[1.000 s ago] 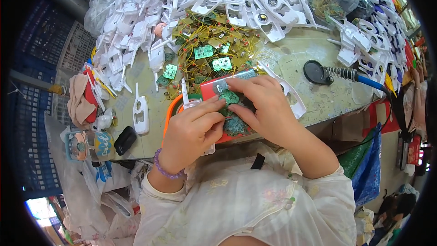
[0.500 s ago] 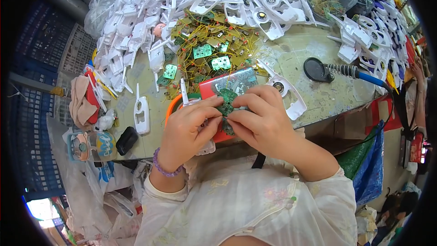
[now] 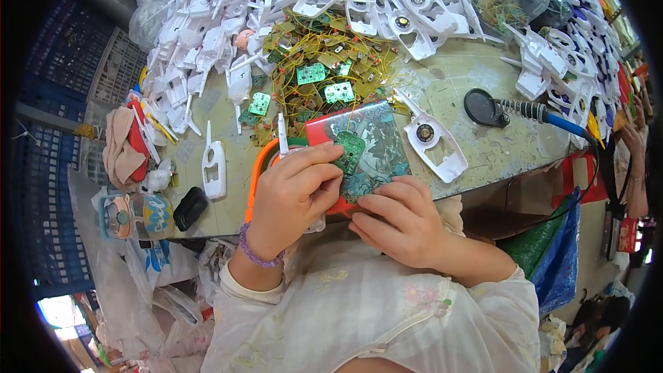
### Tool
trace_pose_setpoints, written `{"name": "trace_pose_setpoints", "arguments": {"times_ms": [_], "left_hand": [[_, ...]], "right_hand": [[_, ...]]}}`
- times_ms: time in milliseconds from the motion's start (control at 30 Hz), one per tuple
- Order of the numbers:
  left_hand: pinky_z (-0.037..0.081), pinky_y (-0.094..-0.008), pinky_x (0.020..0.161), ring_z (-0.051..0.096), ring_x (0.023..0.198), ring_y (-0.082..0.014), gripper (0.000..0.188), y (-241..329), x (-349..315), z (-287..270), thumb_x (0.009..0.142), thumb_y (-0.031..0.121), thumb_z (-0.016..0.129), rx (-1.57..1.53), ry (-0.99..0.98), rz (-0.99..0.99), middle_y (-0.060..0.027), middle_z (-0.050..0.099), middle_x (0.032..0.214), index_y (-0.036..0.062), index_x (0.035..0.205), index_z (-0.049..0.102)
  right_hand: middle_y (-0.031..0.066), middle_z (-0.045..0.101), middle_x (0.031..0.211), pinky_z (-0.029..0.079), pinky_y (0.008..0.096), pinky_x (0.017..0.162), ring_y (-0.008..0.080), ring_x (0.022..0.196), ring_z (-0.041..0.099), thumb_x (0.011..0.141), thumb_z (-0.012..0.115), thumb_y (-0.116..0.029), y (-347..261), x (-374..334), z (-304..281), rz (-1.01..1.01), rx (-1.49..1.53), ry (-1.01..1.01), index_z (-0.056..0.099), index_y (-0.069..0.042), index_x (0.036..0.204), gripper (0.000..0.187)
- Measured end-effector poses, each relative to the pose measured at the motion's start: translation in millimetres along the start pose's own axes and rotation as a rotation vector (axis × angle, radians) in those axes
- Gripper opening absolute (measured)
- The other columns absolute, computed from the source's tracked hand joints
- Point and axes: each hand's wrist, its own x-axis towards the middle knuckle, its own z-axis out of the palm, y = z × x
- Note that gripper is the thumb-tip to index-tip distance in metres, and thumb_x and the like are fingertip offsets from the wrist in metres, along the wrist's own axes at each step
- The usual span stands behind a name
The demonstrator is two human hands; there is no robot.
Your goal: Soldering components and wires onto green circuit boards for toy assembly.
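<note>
My left hand (image 3: pixel 300 183), with a purple bead bracelet at its wrist, pinches a small green circuit board (image 3: pixel 351 150) by its left edge. The board is above a worn, teal-stained plate (image 3: pixel 387 139) with a red edge. Apart from the board, my right hand (image 3: pixel 404 221) is curled over the plate's near edge. Its fingers are bent together, and whatever is between them cannot be made out. To the right of the plate lies a white plastic housing (image 3: pixel 436 144) with a round speaker. An orange ring-shaped part (image 3: pixel 254 186) is partly hidden behind my left hand.
A heap of wired circuit boards (image 3: pixel 324 48) lies ahead, with piles of white housings (image 3: pixel 207 41) behind it. At right is a soldering iron (image 3: pixel 559 121) in a coil holder (image 3: pixel 518 107). On the left are a bottle (image 3: pixel 141 216), a black case (image 3: pixel 190 208) and a single housing (image 3: pixel 213 169).
My right hand has let go of the circuit board and moved down and right to the plate's near edge. My left hand still holds the board, now tilted and more exposed.
</note>
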Motion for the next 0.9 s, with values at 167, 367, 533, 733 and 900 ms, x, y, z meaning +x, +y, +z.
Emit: {"name": "trace_pose_setpoints", "arguments": {"times_ms": [167, 367, 533, 733, 900], "left_hand": [[0.053, -0.0339, 0.078, 0.065, 0.092, -0.0264, 0.015, -3, -3, 1, 0.069, -0.001, 0.07, -0.023, 0.015, -0.012, -0.0101, 0.067, 0.1, 0.0016, 0.082, 0.064], [0.053, -0.0336, 0.078, 0.066, 0.093, -0.026, 0.012, 1, -2, -2, 0.069, -0.001, 0.069, -0.01, 0.004, -0.031, -0.0102, 0.067, 0.099, 0.0013, 0.08, 0.063], [0.053, -0.0335, 0.078, 0.066, 0.092, -0.0256, 0.012, 0, -5, -1, 0.069, 0.0, 0.069, -0.001, 0.006, -0.056, -0.01, 0.067, 0.099, 0.0012, 0.08, 0.064], [0.054, -0.0343, 0.078, 0.066, 0.093, -0.0264, 0.011, -2, -4, 2, 0.071, 0.001, 0.069, -0.039, 0.022, -0.042, -0.0105, 0.067, 0.099, 0.0009, 0.08, 0.063], [0.054, -0.0332, 0.076, 0.066, 0.091, -0.0256, 0.011, -1, -2, 2, 0.071, 0.001, 0.069, -0.019, 0.029, -0.005, -0.0106, 0.067, 0.099, 0.0007, 0.08, 0.063]], "right_hand": [[0.007, 0.058, 0.087, 0.044, 0.0377, 0.07, 0.0237, 0.077, 0.054, 0.067, 0.073, -0.006, 25, -12, -36, 0.169, -0.017, 0.301, 0.061, -0.006, 0.082, 0.02], [0.0027, 0.049, 0.09, 0.038, 0.0196, 0.064, 0.0074, 0.075, 0.045, 0.085, 0.063, -0.001, 96, -53, -77, 0.76, 0.229, 1.233, 0.04, -0.001, 0.112, 0.036], [0.0, 0.052, 0.085, 0.037, 0.018, 0.066, 0.0042, 0.073, 0.043, 0.087, 0.064, -0.009, 122, -51, -109, 0.837, 0.174, 1.093, 0.047, 0.002, 0.118, 0.037], [-0.0093, 0.042, 0.061, 0.021, 0.0185, 0.046, -0.0004, 0.052, 0.033, 0.09, 0.061, -0.023, 148, -62, -142, 0.937, -0.052, 0.844, 0.066, -0.01, 0.091, 0.014], [0.0029, 0.055, 0.077, 0.035, 0.0204, 0.048, 0.008, 0.06, 0.047, 0.085, 0.067, -0.016, 105, -70, -211, 0.765, -0.519, 0.988, 0.064, -0.005, 0.098, 0.018]]}}
